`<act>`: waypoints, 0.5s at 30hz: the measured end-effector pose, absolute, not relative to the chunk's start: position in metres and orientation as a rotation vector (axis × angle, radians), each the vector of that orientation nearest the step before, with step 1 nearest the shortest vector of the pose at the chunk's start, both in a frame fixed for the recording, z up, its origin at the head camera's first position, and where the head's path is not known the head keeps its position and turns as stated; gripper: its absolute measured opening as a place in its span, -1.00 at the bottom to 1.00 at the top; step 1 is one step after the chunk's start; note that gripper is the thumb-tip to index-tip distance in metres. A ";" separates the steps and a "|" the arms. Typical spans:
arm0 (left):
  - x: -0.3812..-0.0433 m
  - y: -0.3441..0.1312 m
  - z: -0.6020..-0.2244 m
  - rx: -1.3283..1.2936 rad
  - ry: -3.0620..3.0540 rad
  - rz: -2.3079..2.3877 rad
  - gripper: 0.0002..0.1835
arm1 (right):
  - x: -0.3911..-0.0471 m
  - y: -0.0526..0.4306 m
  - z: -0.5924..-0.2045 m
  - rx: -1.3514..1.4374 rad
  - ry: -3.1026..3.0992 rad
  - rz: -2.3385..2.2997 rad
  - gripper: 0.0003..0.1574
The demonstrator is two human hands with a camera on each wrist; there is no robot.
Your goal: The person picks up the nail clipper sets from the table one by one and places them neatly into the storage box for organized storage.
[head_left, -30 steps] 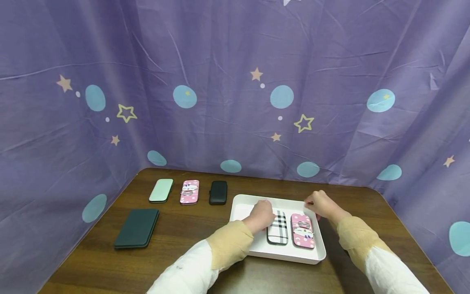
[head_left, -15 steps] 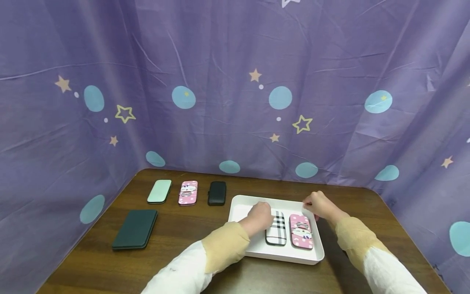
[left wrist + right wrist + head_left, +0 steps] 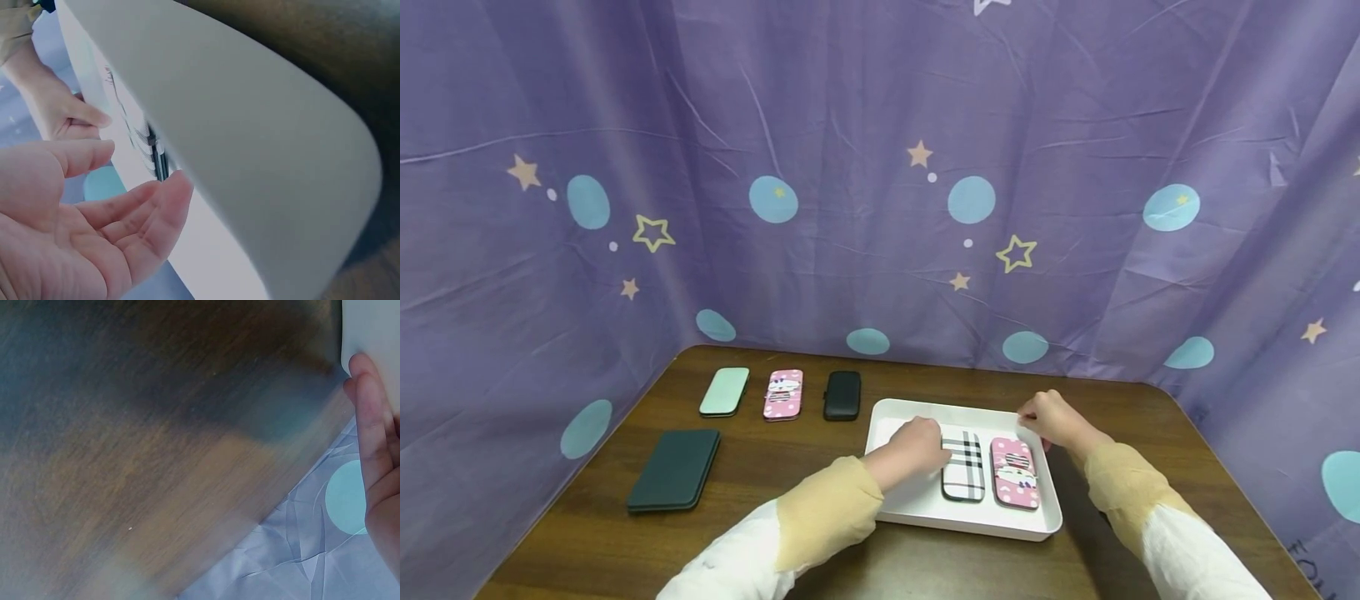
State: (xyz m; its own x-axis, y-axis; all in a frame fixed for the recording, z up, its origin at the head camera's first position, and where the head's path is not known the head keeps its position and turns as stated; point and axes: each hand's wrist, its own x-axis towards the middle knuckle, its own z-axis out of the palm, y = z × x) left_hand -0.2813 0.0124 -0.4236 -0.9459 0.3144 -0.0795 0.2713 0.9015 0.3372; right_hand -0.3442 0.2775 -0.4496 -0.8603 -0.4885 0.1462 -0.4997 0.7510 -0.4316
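In the head view a white tray (image 3: 958,523) holds a white-and-black plaid flat case (image 3: 964,479) and, to its right, a pink dotted case (image 3: 1015,487) with a cat picture. My left hand (image 3: 912,450) is over the tray's left part, beside the plaid case. The left wrist view shows this hand (image 3: 94,219) with thumb and fingers apart and loosely bent, nothing between them. At the tray's far right corner, my right hand (image 3: 1052,415) pinches the rim; its fingers (image 3: 373,425) lie along the outer wall in the right wrist view.
Left of the tray along the table's back lie a mint case (image 3: 725,391), another pink case (image 3: 783,395) and a black case (image 3: 842,395). A dark green flat case (image 3: 675,470) lies nearer on the left. A purple curtain (image 3: 865,250) hangs behind the table.
My left hand has drawn a little to the left, away from the plaid case, which now shows more of its top. The right hand stays at the tray's corner.
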 end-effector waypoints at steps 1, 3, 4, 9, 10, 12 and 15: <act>-0.280 0.010 -0.423 0.473 2.935 0.486 -0.69 | -0.344 0.278 -0.450 0.828 -2.913 0.730 -0.79; -0.277 0.004 -0.421 0.514 2.942 0.477 -0.69 | -0.344 0.277 -0.450 0.828 -2.912 0.733 -0.79; -0.277 0.002 -0.421 0.540 2.951 0.464 -0.70 | -0.344 0.278 -0.449 0.834 -2.911 0.732 -0.79; -0.271 -0.011 -0.417 0.611 2.975 0.464 -0.70 | -0.345 0.279 -0.450 0.832 -2.918 0.724 -0.78; -0.270 -0.013 -0.416 0.616 2.983 0.469 -0.70 | -0.345 0.279 -0.450 0.827 -2.919 0.725 -0.78; -0.268 -0.017 -0.414 0.619 3.004 0.481 -0.70 | -0.345 0.279 -0.450 0.829 -2.918 0.722 -0.78; -0.264 -0.021 -0.412 0.617 3.046 0.491 -0.72 | -0.346 0.279 -0.451 0.828 -2.919 0.726 -0.79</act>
State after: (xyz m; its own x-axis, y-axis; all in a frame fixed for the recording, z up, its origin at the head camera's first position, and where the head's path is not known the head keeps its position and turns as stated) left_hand -0.2641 -0.0211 -0.4120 -0.9230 0.3791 0.0657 0.3805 0.8744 0.3011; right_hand -0.3456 0.2787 -0.4508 -0.8589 -0.4914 0.1442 -0.5017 0.7510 -0.4294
